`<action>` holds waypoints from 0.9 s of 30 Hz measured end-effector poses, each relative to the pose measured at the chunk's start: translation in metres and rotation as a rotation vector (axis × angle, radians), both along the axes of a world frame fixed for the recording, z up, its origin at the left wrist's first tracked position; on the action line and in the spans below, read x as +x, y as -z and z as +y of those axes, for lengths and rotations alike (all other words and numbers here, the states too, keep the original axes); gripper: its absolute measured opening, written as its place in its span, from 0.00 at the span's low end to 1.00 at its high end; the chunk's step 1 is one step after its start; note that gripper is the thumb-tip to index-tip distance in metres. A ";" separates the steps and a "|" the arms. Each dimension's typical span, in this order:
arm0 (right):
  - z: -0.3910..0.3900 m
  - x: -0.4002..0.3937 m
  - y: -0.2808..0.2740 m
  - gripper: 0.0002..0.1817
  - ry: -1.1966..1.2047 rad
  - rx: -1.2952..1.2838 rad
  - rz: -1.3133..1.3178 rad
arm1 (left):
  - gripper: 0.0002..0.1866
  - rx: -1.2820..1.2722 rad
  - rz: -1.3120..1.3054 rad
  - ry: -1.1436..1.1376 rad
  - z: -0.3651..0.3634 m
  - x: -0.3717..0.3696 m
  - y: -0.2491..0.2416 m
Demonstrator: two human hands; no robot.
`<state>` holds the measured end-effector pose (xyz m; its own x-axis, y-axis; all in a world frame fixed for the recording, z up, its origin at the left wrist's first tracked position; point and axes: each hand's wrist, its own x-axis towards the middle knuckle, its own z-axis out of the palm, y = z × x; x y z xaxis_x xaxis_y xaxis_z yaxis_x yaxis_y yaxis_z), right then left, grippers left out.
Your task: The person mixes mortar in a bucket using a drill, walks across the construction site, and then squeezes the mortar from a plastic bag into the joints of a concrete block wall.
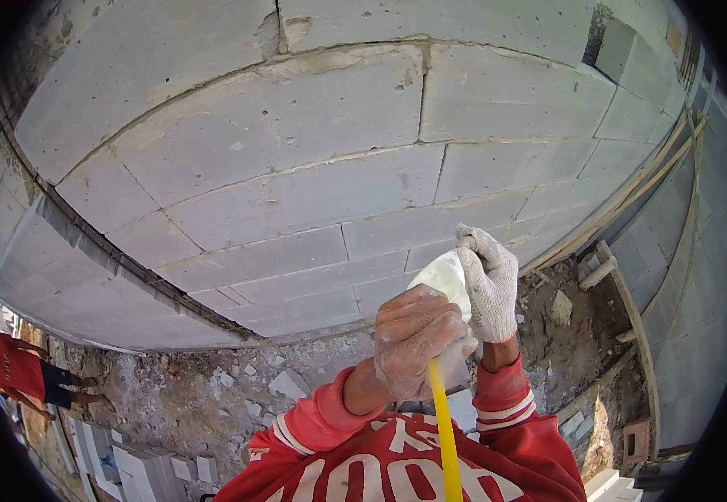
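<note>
Bare dirt ground (171, 402), broken block pieces (288, 383) scattered on it, stacked pale blocks (142, 464) at left

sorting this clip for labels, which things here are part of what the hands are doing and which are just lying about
In hand:
- left hand, bare and dusty, gripping the yellow strip
- right hand, gloved, pinching the white bag

Lying about:
- block wall
- broken block pieces on the dirt
- stacked blocks at lower left
- another person at the far left

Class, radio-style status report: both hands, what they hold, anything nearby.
Left hand bare, dusty, gripping yellow handle. Right hand gloved, pinching white bag. Block wall just ahead; rubble below.
</note>
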<state>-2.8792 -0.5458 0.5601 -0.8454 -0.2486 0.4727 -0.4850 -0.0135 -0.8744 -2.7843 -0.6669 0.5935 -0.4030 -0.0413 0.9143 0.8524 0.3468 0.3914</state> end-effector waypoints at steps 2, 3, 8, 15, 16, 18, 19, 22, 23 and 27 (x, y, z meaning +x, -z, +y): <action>0.009 -0.013 0.004 0.07 -0.008 -0.151 -0.166 | 0.12 -0.004 -0.018 -0.021 0.006 -0.007 0.002; 0.008 -0.020 0.004 0.08 -0.026 -0.036 -0.007 | 0.12 0.012 0.003 -0.038 0.008 -0.011 0.002; -0.001 -0.036 0.002 0.08 -0.098 -0.142 -0.138 | 0.13 -0.032 0.001 -0.172 0.008 -0.016 -0.002; -0.030 -0.042 0.012 0.05 -0.283 0.001 -0.047 | 0.12 -0.011 -0.002 -0.415 -0.002 0.001 0.008; -0.037 -0.039 0.013 0.05 -0.319 0.051 -0.053 | 0.12 -0.025 0.001 -0.435 -0.007 0.006 0.009; -0.051 -0.039 0.026 0.04 -0.439 -0.034 -0.078 | 0.09 -0.028 -0.001 -0.529 -0.015 0.018 0.011; -0.058 -0.036 0.027 0.04 -0.478 0.021 -0.060 | 0.06 -0.036 0.005 -0.560 -0.020 0.022 0.012; -0.078 -0.021 0.035 0.03 -0.576 0.081 -0.123 | 0.06 -0.027 0.004 -0.666 -0.032 0.034 0.024; -0.087 -0.019 0.048 0.03 -0.595 0.040 -0.135 | 0.06 -0.035 0.012 -0.703 -0.037 0.039 0.024; -0.114 -0.011 0.064 0.05 -0.746 0.089 -0.224 | 0.07 0.074 -0.086 -0.717 -0.060 0.051 0.034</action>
<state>-2.8900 -0.6593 0.4965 -0.5132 -0.8170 0.2628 -0.1876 -0.1919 -0.9633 -2.7334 -0.7266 0.5599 -0.3241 -0.3826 0.8652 0.3907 0.7788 0.4908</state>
